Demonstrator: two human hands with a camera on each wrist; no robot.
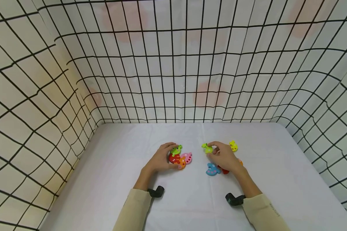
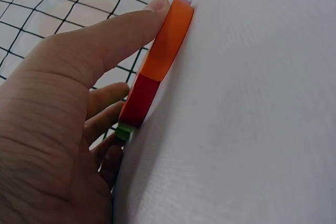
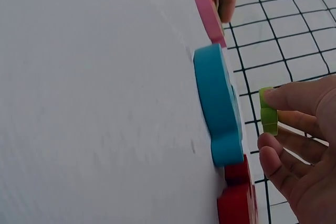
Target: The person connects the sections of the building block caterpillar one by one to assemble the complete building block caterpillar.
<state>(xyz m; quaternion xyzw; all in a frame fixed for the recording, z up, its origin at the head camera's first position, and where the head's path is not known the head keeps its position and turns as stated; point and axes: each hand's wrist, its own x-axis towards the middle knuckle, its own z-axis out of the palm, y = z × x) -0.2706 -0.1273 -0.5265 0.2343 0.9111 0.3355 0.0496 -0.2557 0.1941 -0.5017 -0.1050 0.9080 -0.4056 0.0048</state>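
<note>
My left hand (image 1: 160, 159) curves round a joined group of flat wooden puzzle pieces on the white table. In it are a green piece with a face (image 1: 177, 149), a red piece (image 1: 173, 158) with a numeral, an orange piece (image 1: 182, 163) and a pink spotted piece (image 1: 188, 157). The left wrist view has the thumb against the orange piece's edge (image 2: 169, 40), with the fingers at the far side. My right hand (image 1: 225, 158) pinches a lime-green puzzle piece (image 3: 269, 113) between thumb and fingers, raised above the table.
Below the right hand lie a blue piece (image 1: 212, 169) with spots and a red piece (image 1: 225, 171), partly covered. Beyond that hand are a yellow piece (image 1: 233, 146) and an orange one (image 1: 241, 162), mostly hidden. Black grid netting (image 1: 188, 93) over white cloth encloses the table (image 1: 191, 199).
</note>
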